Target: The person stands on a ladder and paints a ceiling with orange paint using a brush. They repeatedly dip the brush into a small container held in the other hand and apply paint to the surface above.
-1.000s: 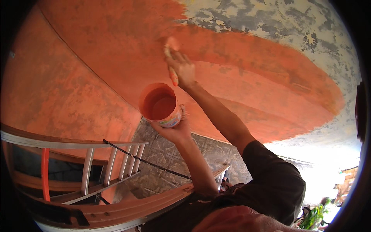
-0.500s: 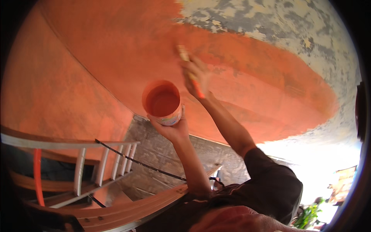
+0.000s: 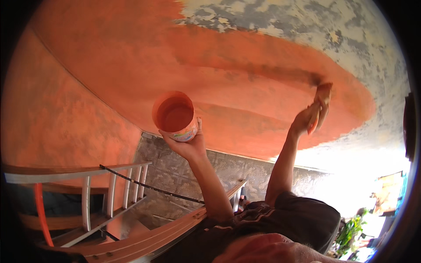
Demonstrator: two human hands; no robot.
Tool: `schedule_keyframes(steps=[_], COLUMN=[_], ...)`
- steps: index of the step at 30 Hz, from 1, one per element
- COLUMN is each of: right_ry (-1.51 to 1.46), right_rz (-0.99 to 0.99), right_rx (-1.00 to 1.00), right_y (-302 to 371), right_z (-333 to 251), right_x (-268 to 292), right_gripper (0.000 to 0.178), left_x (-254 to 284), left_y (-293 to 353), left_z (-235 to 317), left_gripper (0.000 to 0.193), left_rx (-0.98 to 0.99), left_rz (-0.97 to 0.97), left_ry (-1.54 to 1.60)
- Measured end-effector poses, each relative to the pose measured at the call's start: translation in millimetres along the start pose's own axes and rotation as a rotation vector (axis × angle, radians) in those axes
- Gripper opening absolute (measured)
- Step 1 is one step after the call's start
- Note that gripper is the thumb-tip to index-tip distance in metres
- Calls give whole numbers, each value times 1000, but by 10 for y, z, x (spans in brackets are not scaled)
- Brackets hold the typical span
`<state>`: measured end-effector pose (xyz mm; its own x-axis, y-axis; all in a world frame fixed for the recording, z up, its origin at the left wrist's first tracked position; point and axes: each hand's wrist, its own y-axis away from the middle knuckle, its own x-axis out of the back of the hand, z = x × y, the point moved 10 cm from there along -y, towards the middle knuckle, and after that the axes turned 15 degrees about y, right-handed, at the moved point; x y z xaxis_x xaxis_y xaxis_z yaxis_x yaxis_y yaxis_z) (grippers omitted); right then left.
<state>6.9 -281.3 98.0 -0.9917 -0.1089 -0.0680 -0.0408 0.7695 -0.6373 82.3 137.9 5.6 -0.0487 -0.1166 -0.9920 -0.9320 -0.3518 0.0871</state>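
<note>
Left hand cups the paint tub at centre; right hand grips a paintbrush against the orange wall, right of centre!

Across the upper half of the frame a broad wall is coated in uneven orange, and at the upper right a patchy area shows grey and cream. A curved seam runs from the upper left toward the centre, dividing it from a second mottled orange wall at the left. Below the centre lies a grey floor of patterned tiles. A metal ladder, one rung red, slants through the lower left, before a dark panel edged in brown. Strong white light floods the lower right, above a leafy green plant.
</note>
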Motion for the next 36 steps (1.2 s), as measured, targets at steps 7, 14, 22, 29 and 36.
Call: schedule_keyframes(steps=[7,14,22,29,36], right_ry=[17,-86,181,664,-51], right_rz=[-398,-653,-134,192,-495], right_rx=[552,864,627,420,498], right_y=[917,1294,-1419,-2448,-517], right_z=[-1627,-2417,785,1184,-185], right_x=[-1303,-1793,330,1293,-286], right_gripper=[40,33,16,19,29], left_x=[-236,-114,-178,-31,58], left_y=[46,-48,45,86,87], left_z=[4,12,-164,-502,-846], left_gripper=[62,71,65,72,70], left_rx=[6,72,131,213,433], left_rz=[-93,-137,-196,-265,-261], left_ry=[9,121,71,-96,-53])
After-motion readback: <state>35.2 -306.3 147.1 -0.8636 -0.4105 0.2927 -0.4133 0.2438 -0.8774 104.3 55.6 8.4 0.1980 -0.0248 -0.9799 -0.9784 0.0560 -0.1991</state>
